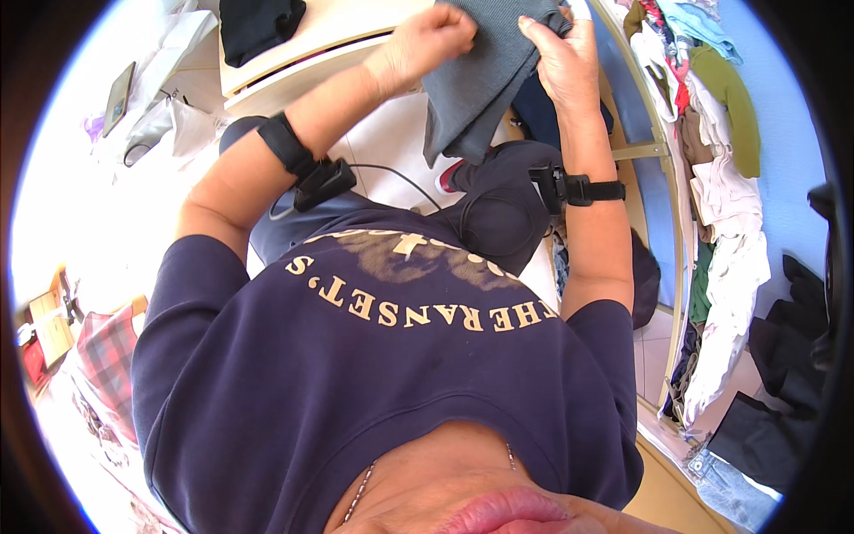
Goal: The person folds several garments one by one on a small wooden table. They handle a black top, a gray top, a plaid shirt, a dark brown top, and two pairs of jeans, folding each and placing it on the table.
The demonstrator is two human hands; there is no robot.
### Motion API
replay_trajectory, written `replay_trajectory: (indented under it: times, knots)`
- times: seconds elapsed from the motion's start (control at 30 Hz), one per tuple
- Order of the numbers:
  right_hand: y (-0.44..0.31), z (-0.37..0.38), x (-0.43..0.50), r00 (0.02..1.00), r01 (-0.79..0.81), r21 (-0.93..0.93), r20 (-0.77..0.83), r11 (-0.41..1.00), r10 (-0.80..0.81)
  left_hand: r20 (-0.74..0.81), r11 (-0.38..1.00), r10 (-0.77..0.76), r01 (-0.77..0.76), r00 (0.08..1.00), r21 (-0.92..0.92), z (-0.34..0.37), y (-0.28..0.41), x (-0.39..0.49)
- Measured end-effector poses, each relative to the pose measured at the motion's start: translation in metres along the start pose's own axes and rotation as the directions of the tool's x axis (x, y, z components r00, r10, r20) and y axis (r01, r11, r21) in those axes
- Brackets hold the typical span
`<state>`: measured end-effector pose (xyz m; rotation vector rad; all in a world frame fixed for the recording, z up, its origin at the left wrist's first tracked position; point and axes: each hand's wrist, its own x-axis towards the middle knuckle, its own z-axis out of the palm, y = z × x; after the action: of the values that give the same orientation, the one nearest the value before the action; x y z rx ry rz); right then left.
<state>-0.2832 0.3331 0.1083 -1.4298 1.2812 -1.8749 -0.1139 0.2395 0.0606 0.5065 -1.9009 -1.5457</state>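
A grey ribbed garment (487,73) hangs in loose folds in front of me, at the top of the view. My right hand (567,60) grips its upper right part, thumb lying over the cloth. Along the garment's left edge is my left hand (437,40), its fingers curled and somewhat blurred. Whether those fingers pinch the cloth is unclear. The top of the garment runs out of the picture. Black straps with small devices circle both forearms, and a cable (393,170) trails from the left one.
A folded black garment (260,30) lies on a cream drawer unit (327,23). White plastic bags (190,127) and a phone (120,99) are at the left. Heaped clothes (724,193) fill the right side, beyond a pale frame (674,193). Black clothes (760,434) and jeans (724,487) lie lower right.
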Motion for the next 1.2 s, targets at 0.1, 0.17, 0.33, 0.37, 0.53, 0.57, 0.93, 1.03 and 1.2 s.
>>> replay_trajectory:
  times: [0.1,0.17,0.33,0.37,0.53,0.57,0.93,1.03,1.2]
  knots:
    - [-0.004,0.007,0.020,0.997,-0.070,0.346,0.038,0.936,0.061,0.290,0.990,-0.140,0.131,0.947,0.050,0.007,-0.063,-0.027]
    - [-0.018,0.008,0.026,0.997,-0.074,0.410,0.014,0.909,0.075,0.294,0.971,-0.217,0.176,0.931,0.160,0.028,-0.073,-0.045]
    - [-0.020,-0.026,0.045,0.995,-0.057,0.428,0.094,0.902,0.018,0.035,0.894,-0.446,0.443,0.894,0.073,0.004,-0.069,-0.041]
    - [-0.021,-0.031,0.045,0.998,-0.064,0.421,0.040,0.905,0.052,-0.079,0.915,-0.373,0.381,0.924,0.136,-0.003,-0.068,-0.041]
    - [-0.024,-0.046,0.041,0.996,-0.088,0.520,0.020,0.849,0.092,-0.168,0.861,0.336,-0.230,0.927,0.454,-0.041,-0.032,-0.032]
    - [-0.022,-0.048,0.041,0.995,-0.090,0.539,0.013,0.837,0.099,-0.096,0.896,0.281,-0.225,0.955,0.381,-0.046,-0.029,-0.030]
    - [-0.039,-0.047,0.037,0.974,-0.132,0.501,-0.094,0.855,0.205,0.311,0.993,-0.097,0.115,0.946,-0.039,-0.035,0.011,-0.047]
    - [-0.052,-0.035,0.042,0.966,-0.243,0.604,0.083,0.759,0.244,0.416,0.927,-0.187,0.301,0.890,-0.226,-0.042,0.000,-0.041]
    - [-0.038,-0.039,0.068,0.910,-0.398,0.533,0.126,0.746,0.395,0.735,0.365,0.091,0.664,0.672,-0.653,-0.046,-0.010,-0.049]
